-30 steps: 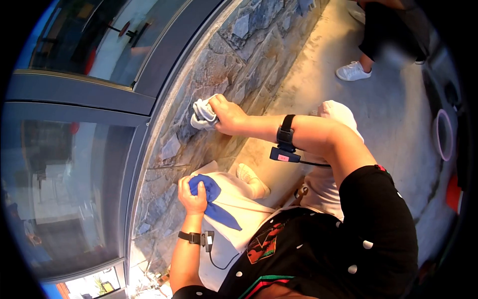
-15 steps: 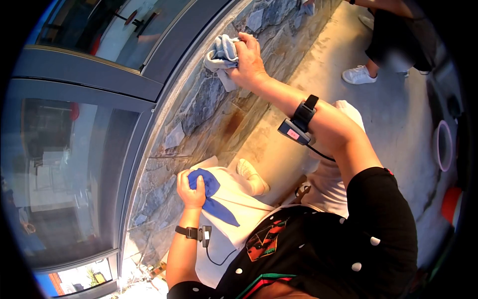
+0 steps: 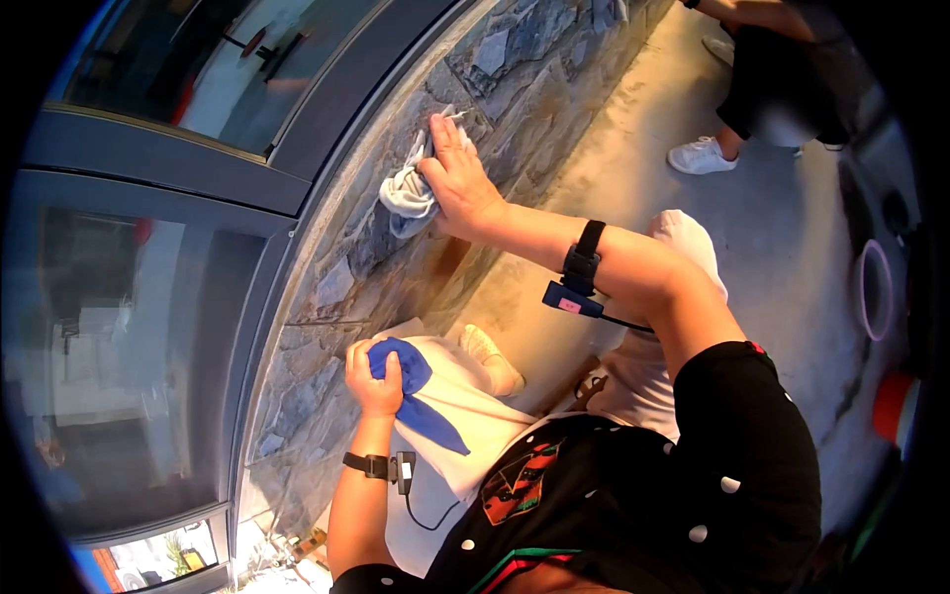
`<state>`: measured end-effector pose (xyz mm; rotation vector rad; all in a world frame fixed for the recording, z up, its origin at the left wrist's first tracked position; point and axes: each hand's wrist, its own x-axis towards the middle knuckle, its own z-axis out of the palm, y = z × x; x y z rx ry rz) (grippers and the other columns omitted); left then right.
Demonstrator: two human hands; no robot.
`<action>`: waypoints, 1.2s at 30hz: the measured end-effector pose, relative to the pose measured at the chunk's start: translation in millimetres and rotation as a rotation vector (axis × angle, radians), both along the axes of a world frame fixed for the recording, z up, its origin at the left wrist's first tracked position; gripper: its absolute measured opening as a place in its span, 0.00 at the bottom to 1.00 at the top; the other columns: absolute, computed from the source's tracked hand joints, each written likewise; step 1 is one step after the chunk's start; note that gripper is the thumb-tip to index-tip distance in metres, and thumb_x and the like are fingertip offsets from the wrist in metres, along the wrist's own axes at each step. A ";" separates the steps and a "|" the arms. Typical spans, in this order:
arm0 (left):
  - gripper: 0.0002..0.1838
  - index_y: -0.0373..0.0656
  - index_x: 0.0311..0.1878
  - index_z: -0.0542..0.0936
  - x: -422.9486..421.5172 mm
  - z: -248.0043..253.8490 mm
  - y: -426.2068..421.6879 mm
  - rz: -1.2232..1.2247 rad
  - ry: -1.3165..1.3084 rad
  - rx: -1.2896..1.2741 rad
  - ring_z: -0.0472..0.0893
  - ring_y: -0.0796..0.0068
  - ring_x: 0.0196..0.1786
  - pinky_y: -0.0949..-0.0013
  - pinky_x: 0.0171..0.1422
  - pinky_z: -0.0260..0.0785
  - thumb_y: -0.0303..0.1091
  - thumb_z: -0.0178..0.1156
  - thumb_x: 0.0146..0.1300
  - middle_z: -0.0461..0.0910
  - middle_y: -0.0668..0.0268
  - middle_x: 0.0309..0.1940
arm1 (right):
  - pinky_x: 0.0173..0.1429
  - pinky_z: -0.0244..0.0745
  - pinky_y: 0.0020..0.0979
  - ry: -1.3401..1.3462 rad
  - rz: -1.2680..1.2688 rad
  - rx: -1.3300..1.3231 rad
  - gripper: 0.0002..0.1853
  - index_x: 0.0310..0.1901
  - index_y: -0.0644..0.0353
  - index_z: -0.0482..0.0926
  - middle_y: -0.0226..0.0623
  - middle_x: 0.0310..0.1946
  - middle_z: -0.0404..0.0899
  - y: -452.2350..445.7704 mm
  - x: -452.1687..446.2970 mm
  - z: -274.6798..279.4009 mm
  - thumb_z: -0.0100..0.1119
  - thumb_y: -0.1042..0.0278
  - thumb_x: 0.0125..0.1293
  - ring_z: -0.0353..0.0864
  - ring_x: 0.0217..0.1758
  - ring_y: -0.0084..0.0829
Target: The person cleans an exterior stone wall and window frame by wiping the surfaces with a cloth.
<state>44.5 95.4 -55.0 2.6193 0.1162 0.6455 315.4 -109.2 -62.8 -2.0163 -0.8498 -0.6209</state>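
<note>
My right hand (image 3: 460, 183) presses a crumpled pale blue-grey cloth (image 3: 408, 195) against the stone wall (image 3: 515, 84), fingers reaching up over it. Part of the cloth bunches out beside the thumb. On my bent knee rests my left hand (image 3: 374, 381), its fingers closed around a bunched blue cloth (image 3: 404, 368). A pointed end of that cloth hangs down over my pale trousers (image 3: 465, 371). Each wrist or forearm carries a black strap with a small box and a cable.
Grey-framed glass windows (image 3: 119, 346) run along the left, above the stone wall. A person in dark clothing with white shoes (image 3: 703, 155) is at the upper right on the concrete floor (image 3: 614, 148). At the right edge are a pink-rimmed round basin (image 3: 875, 290) and a red-orange container (image 3: 891, 406).
My right hand has moved down and slightly left along the stone wall with the pale cloth, and its fingers have flattened. My left hand stays on the knee with the blue cloth.
</note>
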 end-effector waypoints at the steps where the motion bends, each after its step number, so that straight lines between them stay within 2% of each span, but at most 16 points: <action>1: 0.16 0.37 0.45 0.79 -0.1 0.3 -0.7 0.002 -0.002 -0.017 0.81 0.46 0.45 0.53 0.52 0.74 0.36 0.67 0.56 0.80 0.51 0.42 | 0.79 0.49 0.62 0.011 0.016 0.061 0.30 0.52 0.65 0.70 0.73 0.77 0.41 -5.3 16.4 1.4 0.71 0.73 0.46 0.44 0.80 0.72; 3: 0.15 0.36 0.45 0.78 0.6 3.2 -2.6 -0.008 0.011 -0.012 0.81 0.48 0.46 0.54 0.53 0.73 0.35 0.66 0.58 0.80 0.52 0.43 | 0.81 0.44 0.60 0.018 0.085 0.154 0.30 0.52 0.66 0.69 0.78 0.76 0.37 -11.9 30.6 1.5 0.70 0.75 0.46 0.38 0.79 0.77; 7: 0.15 0.35 0.45 0.78 2.5 5.4 -2.0 -0.026 0.026 0.004 0.81 0.50 0.46 0.56 0.55 0.73 0.35 0.65 0.61 0.79 0.52 0.43 | 0.82 0.42 0.58 0.262 0.209 0.152 0.28 0.50 0.70 0.68 0.80 0.75 0.28 7.9 -11.2 -12.0 0.70 0.75 0.47 0.31 0.79 0.80; 8: 0.15 0.35 0.45 0.78 2.2 4.7 -1.8 -0.032 0.027 0.007 0.81 0.50 0.46 0.56 0.55 0.73 0.35 0.65 0.61 0.79 0.52 0.43 | 0.82 0.44 0.58 0.224 0.234 0.081 0.29 0.50 0.70 0.68 0.79 0.76 0.27 13.3 -24.3 -20.0 0.71 0.76 0.46 0.32 0.80 0.78; 11: 0.15 0.35 0.45 0.79 0.6 3.5 -3.3 -0.008 0.026 0.018 0.81 0.50 0.46 0.56 0.54 0.73 0.36 0.64 0.61 0.79 0.53 0.43 | 0.80 0.46 0.63 0.226 0.337 -0.043 0.29 0.50 0.68 0.70 0.78 0.76 0.32 16.7 -46.4 -25.6 0.72 0.73 0.46 0.35 0.81 0.75; 14: 0.14 0.36 0.45 0.79 -1.8 0.4 -1.4 -0.005 0.002 0.034 0.81 0.50 0.46 0.56 0.54 0.73 0.36 0.64 0.62 0.80 0.53 0.43 | 0.77 0.44 0.68 0.090 0.182 -0.101 0.30 0.50 0.63 0.71 0.75 0.77 0.38 8.6 -43.3 7.6 0.73 0.70 0.44 0.39 0.80 0.74; 16: 0.15 0.36 0.44 0.79 -1.1 1.9 -2.2 -0.001 -0.002 0.006 0.81 0.48 0.46 0.54 0.53 0.73 0.36 0.65 0.59 0.80 0.52 0.42 | 0.75 0.43 0.73 0.022 0.058 0.059 0.26 0.48 0.65 0.72 0.75 0.77 0.39 3.9 -16.4 25.5 0.72 0.64 0.49 0.39 0.81 0.72; 18: 0.15 0.37 0.44 0.79 -1.1 3.0 -3.7 0.004 -0.004 -0.017 0.81 0.47 0.45 0.53 0.53 0.73 0.35 0.66 0.57 0.80 0.52 0.42 | 0.75 0.44 0.72 0.072 0.079 0.220 0.25 0.47 0.66 0.72 0.75 0.77 0.39 -3.3 6.3 34.2 0.71 0.65 0.49 0.39 0.81 0.73; 19: 0.15 0.37 0.44 0.79 -1.1 3.5 -2.8 0.006 0.006 -0.005 0.81 0.47 0.45 0.53 0.53 0.73 0.35 0.66 0.57 0.80 0.52 0.42 | 0.78 0.44 0.67 0.102 0.143 0.262 0.24 0.47 0.66 0.71 0.75 0.77 0.35 -3.6 16.4 30.1 0.70 0.68 0.50 0.36 0.81 0.74; 20: 0.15 0.37 0.44 0.79 -0.7 4.1 -2.2 0.008 0.017 0.008 0.81 0.47 0.45 0.53 0.53 0.73 0.35 0.66 0.57 0.80 0.52 0.42 | 0.78 0.44 0.67 0.104 0.141 0.263 0.24 0.47 0.66 0.71 0.75 0.77 0.35 -1.8 13.7 25.2 0.70 0.68 0.50 0.36 0.81 0.74; 23: 0.15 0.37 0.44 0.79 0.0 5.8 -5.5 0.004 0.009 -0.008 0.81 0.47 0.46 0.53 0.53 0.73 0.35 0.66 0.57 0.80 0.52 0.42 | 0.83 0.41 0.55 0.117 0.219 0.162 0.21 0.46 0.68 0.71 0.76 0.77 0.25 9.0 -7.5 0.6 0.67 0.73 0.51 0.29 0.80 0.77; 26: 0.15 0.37 0.45 0.79 -0.2 8.0 -6.6 0.011 0.035 0.028 0.81 0.47 0.46 0.53 0.53 0.74 0.35 0.66 0.57 0.80 0.52 0.43 | 0.83 0.36 0.57 0.267 0.324 0.029 0.24 0.49 0.66 0.72 0.76 0.77 0.25 16.2 -36.0 -34.2 0.70 0.73 0.50 0.26 0.80 0.76; 27: 0.16 0.37 0.45 0.78 0.2 6.7 -6.8 0.013 0.030 0.034 0.81 0.47 0.46 0.53 0.52 0.74 0.35 0.66 0.57 0.81 0.52 0.43 | 0.83 0.36 0.58 0.309 0.313 -0.090 0.26 0.50 0.65 0.72 0.77 0.76 0.28 14.3 -38.4 -34.8 0.71 0.71 0.49 0.29 0.80 0.76; 30: 0.16 0.37 0.45 0.78 -0.2 4.2 -5.6 0.022 0.020 0.013 0.81 0.47 0.46 0.53 0.52 0.74 0.35 0.66 0.57 0.80 0.52 0.43 | 0.82 0.39 0.60 0.290 0.231 0.018 0.28 0.51 0.65 0.72 0.78 0.76 0.33 15.9 -33.3 -28.6 0.71 0.71 0.48 0.33 0.80 0.75; 32: 0.16 0.37 0.45 0.79 -1.3 2.0 -2.0 0.025 0.010 0.004 0.81 0.47 0.45 0.54 0.52 0.74 0.35 0.66 0.57 0.80 0.52 0.42 | 0.79 0.39 0.68 0.201 0.105 0.030 0.25 0.48 0.67 0.70 0.78 0.76 0.36 5.4 -23.0 4.4 0.69 0.67 0.51 0.31 0.81 0.74; 36: 0.16 0.38 0.45 0.79 0.5 3.4 -3.8 0.025 0.028 0.007 0.81 0.47 0.45 0.54 0.52 0.74 0.36 0.67 0.57 0.80 0.52 0.42 | 0.81 0.42 0.62 0.083 0.110 0.214 0.24 0.46 0.67 0.70 0.78 0.76 0.33 -1.4 12.9 26.4 0.69 0.69 0.50 0.33 0.80 0.76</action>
